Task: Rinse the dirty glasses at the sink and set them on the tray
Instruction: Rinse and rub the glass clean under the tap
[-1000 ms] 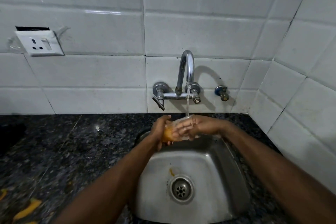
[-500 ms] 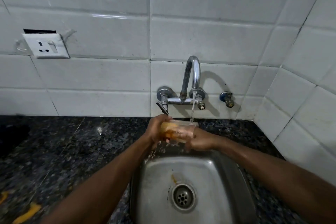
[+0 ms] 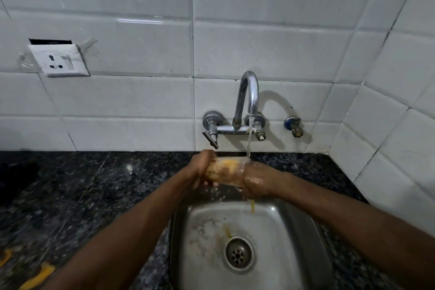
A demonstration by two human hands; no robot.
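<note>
Below the tap (image 3: pixel 247 99), my left hand (image 3: pixel 200 170) and right hand (image 3: pixel 257 183) each grip one end of the sideways glass (image 3: pixel 224 172); I should tilt its mouth into the stream (image 3: pixel 249 141).

The one head-worn view looks forward and down from close above the sink (image 3: pixel 277 221), toward the wall (image 3: pixel 141 101) behind it.
</note>
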